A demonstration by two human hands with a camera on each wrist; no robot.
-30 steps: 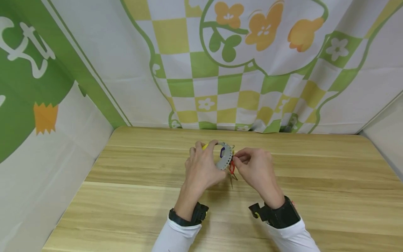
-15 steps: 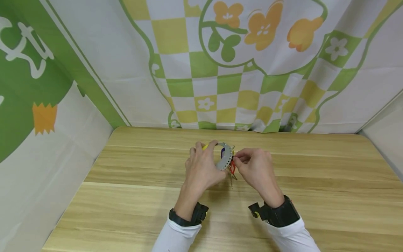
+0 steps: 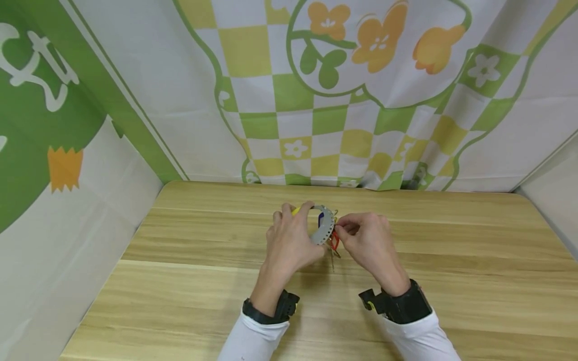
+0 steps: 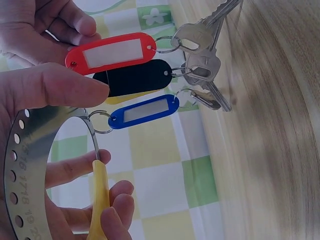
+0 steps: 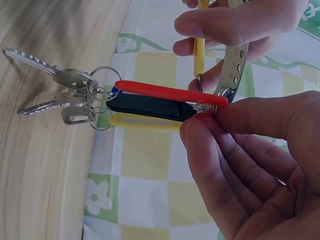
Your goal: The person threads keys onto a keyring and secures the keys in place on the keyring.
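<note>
My left hand [image 3: 291, 238] grips a flat metal key hoop [image 4: 32, 165] with numbered holes and a yellow handle [image 4: 100, 200], held above the table. Coloured key tags hang from it: a red tag [image 4: 112, 52], a black tag [image 4: 137, 77], a blue tag [image 4: 145, 112] and a yellow tag [image 5: 145, 123]. Several silver keys [image 4: 202, 65] dangle from the tags on small split rings. My right hand [image 3: 368, 240] pinches the hoop end of the black tag, close to a split ring [image 5: 216, 102]. Its fingertips partly hide how tag and ring join.
A wooden table [image 3: 180, 291] lies beneath both hands. Behind it hangs a curtain [image 3: 293, 115] with green and yellow checks and flowers. A printed cloth [image 3: 54, 125] covers the left side. Black camera straps [image 3: 404, 303] sit on the wrists.
Both hands keep almost the same place and hold. The red tag has turned slightly, showing a little more of its face in the head view.
</note>
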